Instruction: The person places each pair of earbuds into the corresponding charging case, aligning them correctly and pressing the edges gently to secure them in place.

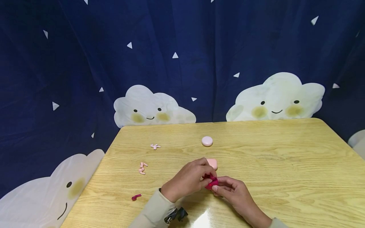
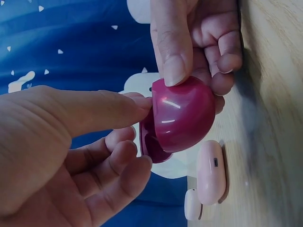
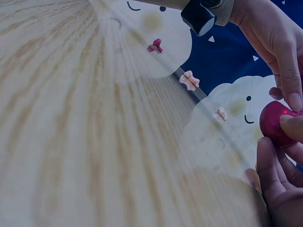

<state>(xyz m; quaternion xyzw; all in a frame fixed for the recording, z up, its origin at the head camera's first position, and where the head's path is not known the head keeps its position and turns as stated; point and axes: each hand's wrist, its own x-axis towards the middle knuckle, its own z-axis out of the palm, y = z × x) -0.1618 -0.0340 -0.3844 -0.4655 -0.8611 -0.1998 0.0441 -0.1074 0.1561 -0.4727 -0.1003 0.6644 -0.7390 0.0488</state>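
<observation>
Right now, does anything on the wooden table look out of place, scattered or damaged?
Earbuds lie loose, outside their cases: one magenta earbud near the front left edge, peach earbuds and pale pink earbuds farther back. Both hands hold the glossy magenta case part open. No damage shows.

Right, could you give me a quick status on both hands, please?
Left hand and right hand both grip magenta earbud case, lid ajar. Pink case just behind.

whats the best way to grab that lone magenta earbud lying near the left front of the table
Pinch the magenta earbud across its thin stem from straight above. It lies flat on the table with open wood all round it, so two fingertips can probably close on either side; the rounded head end looks likelier to slip.
</observation>
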